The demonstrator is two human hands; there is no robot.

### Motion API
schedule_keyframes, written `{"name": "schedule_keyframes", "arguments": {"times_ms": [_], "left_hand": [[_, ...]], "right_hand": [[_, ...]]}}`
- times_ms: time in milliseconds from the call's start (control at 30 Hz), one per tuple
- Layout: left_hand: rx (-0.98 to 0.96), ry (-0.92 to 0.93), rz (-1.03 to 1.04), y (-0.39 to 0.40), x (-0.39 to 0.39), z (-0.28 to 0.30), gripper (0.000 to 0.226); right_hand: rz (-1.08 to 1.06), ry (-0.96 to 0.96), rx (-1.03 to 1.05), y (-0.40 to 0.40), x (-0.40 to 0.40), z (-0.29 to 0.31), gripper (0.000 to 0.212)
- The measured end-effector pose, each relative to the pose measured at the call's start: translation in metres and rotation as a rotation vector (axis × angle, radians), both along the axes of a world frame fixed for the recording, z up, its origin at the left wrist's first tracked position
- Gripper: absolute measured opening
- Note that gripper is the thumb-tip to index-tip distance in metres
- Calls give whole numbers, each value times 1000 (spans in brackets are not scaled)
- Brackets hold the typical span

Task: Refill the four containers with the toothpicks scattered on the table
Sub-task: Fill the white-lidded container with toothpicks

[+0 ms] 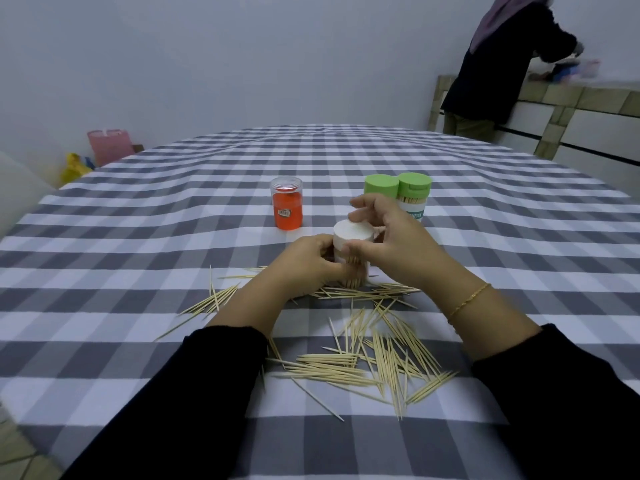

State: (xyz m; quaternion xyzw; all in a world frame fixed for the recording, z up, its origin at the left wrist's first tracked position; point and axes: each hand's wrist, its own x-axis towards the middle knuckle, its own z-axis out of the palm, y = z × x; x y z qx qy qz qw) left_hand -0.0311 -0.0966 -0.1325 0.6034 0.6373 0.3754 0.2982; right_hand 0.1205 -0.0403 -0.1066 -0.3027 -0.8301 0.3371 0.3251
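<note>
Holding the clear container (348,271) upright on the counter (138,258), the left hand (311,261) wraps its body from the left, its grip curled around the clear wall. The right hand (388,237) comes over from the right, its grip closed on the white lid (353,233) with fingers spread around the rim. The lid sits directly on top of the container, so the coming move turns on that vertical axis; it looks seated, though the fingers hide the seam. Toothpicks stand packed inside the container, long axes upright. Just behind the container stand the orange container (286,209) to the left and two green-lidded containers (398,192) to the right. In front of it, loose toothpicks (374,358) lie flat and criss-crossed, the thickest pile nearer the right hand.
</note>
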Motion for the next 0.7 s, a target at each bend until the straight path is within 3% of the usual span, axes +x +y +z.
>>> {"name": "schedule_keyframes", "arguments": {"times_ms": [133, 300, 500, 700], "left_hand": [[11, 82, 24, 1, 1, 0, 21], [7, 45, 9, 1, 1, -1, 19], [-7, 101, 44, 6, 2, -3, 55], [4, 44, 49, 6, 3, -7, 55]], "right_hand": [[-160, -54, 168, -8, -8, -3, 85], [103, -13, -176, -4, 1, 4, 88], [-142, -53, 35, -5, -7, -1, 109], [97, -7, -210, -2, -1, 3, 84]]}}
